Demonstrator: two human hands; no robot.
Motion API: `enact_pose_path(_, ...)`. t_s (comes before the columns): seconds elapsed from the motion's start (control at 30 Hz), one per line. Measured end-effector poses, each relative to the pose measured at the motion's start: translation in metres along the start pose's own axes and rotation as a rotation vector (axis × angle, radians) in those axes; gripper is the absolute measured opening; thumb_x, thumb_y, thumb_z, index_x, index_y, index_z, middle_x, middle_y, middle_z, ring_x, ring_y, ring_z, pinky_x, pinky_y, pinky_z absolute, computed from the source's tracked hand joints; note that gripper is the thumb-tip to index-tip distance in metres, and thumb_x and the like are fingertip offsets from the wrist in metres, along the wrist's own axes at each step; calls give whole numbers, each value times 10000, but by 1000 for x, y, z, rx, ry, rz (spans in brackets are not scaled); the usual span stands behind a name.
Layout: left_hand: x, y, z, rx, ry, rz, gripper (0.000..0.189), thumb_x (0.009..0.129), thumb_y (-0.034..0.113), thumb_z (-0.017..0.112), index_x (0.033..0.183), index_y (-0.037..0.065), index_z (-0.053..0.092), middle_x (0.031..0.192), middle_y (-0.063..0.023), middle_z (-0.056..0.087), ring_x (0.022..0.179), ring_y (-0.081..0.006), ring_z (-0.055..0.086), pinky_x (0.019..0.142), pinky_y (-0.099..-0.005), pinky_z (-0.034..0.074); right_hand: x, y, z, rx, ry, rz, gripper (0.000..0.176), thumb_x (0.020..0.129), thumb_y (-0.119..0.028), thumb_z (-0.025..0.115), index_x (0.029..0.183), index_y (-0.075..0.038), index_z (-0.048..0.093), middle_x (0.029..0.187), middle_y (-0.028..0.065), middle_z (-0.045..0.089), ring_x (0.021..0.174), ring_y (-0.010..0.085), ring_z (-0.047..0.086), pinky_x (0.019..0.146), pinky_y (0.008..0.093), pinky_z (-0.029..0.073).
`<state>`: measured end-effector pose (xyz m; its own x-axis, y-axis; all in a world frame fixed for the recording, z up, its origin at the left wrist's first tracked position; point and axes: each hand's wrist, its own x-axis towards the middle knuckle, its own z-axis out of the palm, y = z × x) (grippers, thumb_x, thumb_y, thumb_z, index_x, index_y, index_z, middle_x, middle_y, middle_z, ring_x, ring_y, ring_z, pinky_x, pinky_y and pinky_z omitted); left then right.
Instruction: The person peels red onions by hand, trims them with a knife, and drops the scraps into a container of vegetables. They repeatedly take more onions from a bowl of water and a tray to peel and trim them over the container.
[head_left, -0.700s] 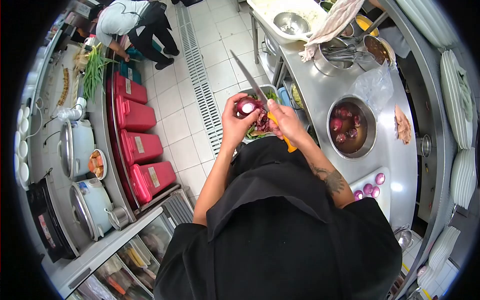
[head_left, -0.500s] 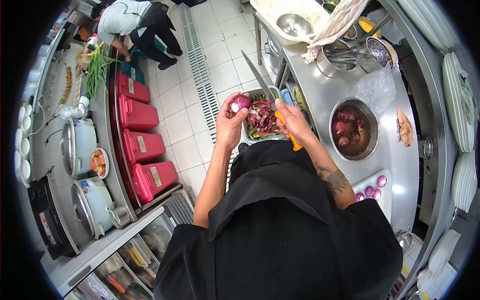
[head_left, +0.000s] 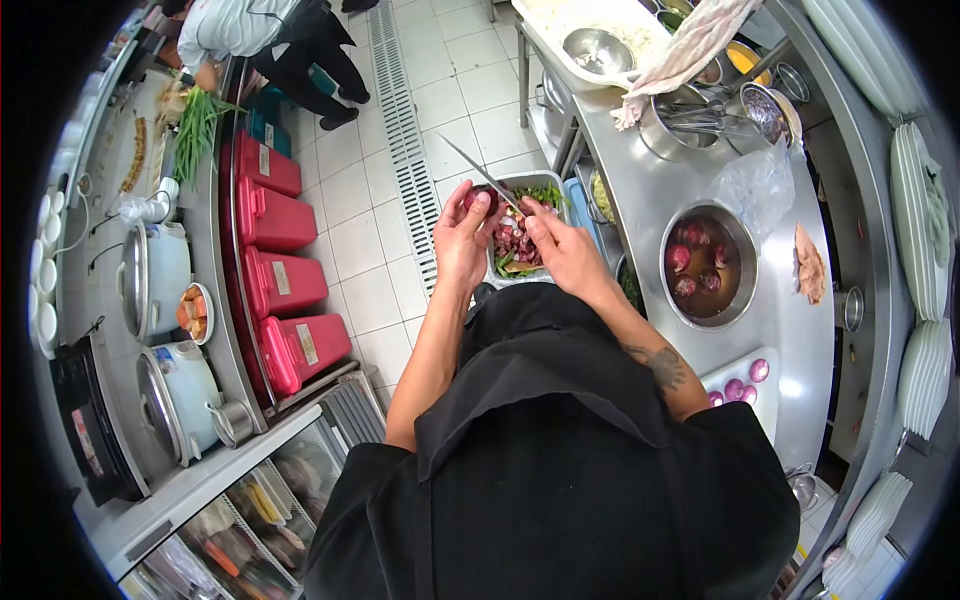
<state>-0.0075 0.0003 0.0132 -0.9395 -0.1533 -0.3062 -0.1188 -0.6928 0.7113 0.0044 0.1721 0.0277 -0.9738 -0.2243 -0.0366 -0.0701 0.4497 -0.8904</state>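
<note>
A red onion [head_left: 483,197] is held in the fingers of my left hand [head_left: 463,240]. My right hand [head_left: 568,250] grips a long knife [head_left: 476,165], whose blade lies across the onion and points up and to the left. The knife's handle is hidden in my fingers. Below both hands is a tray [head_left: 500,276] of onion skins and green trimmings. To the right, a metal bowl [head_left: 748,290] holds several red onions in brownish water. Several peeled purple onions [head_left: 734,389] rest on a white cutting board [head_left: 768,412].
A co-worker [head_left: 310,60] bends over the left counter at the top. Red bins [head_left: 300,350] line that side. On the steel table [head_left: 640,180] are a pot of utensils [head_left: 672,140], a plastic bag [head_left: 755,190] and a white tub [head_left: 590,80]. Stacked plates [head_left: 925,385] stand far right.
The knife has come over to the onion, and my right hand has moved left, closer to my left hand. The onion has been turned. The co-worker has shifted left and straightened somewhat.
</note>
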Motion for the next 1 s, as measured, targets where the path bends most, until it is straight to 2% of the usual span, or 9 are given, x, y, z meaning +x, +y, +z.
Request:
enact_pose_path(0.07,1,1,1,35,58,2,372,921,43,637,1262,-32,510,1120,-105,620,1002,-196,630,911,-342,562,-3,-8,-1,-10,-56,43,501,998,-434,450,1356,-92,531,559,188,571,607,367,644,607,432,483)
enact_pose_path(0.17,0,-3,-1,42,42,21,391,915,53,650,1274,-33,519,1126,-103,634,999,-178,628,879,-315,561,-5,-13,-3,-71,-107,79,513,997,-437,444,1365,-87,518,573,194,580,613,375,647,604,450,482)
enact_pose_path(0.33,-5,0,0,81,49,11,435,913,55,655,1307,-43,500,1149,-116,634,1002,-177,629,880,-306,554,-7,-3,-2,-102,-77,30,517,998,-437,437,1372,-88,509,576,201,579,613,395,636,606,466,479)
enact_pose_path(0.53,-6,2,2,77,64,14,409,912,62,659,1275,-68,524,1136,-133,639,1006,-187,634,877,-316,561,-10,-1,-5,-90,-105,17,504,999,-423,433,1372,-92,508,582,211,574,608,413,622,609,481,472)
enact_pose_path(0.6,-7,1,4,68,65,33,389,911,58,663,1260,-69,548,1096,-120,655,960,-166,638,842,-290,551,-10,0,-6,-69,-104,8,502,999,-419,433,1372,-91,507,581,212,573,606,415,619,607,485,470)
enact_pose_path(0.7,-7,0,2,264,44,78,384,910,59,671,1255,-70,565,1051,-99,666,914,-142,629,802,-263,527,-9,-3,-6,-96,-113,42,505,1001,-424,423,1367,-88,512,617,219,597,646,424,632,631,485,482)
enact_pose_path(0.8,-5,-11,-5,257,38,91,395,902,63,686,1257,-69,575,1022,-79,669,886,-115,611,781,-244,501,-3,5,6,-84,-33,-13,512,1004,-430,405,1356,-76,522,662,226,624,708,435,644,682,490,495)
enact_pose_path(0.93,-3,-23,-9,334,46,184,425,887,84,710,1257,-76,575,1008,-82,674,871,-103,606,769,-242,502,2,11,15,-80,-81,74,532,1006,-441,387,1333,-49,535,747,258,646,785,458,641,746,510,498)
enact_pose_path(1.0,-12,-31,-6,498,102,226,458,865,95,736,1253,-87,575,974,-84,682,858,-94,604,751,-240,504,5,18,18,-91,-81,82,538,1007,-445,383,1327,-40,536,770,267,647,798,462,639,755,515,497)
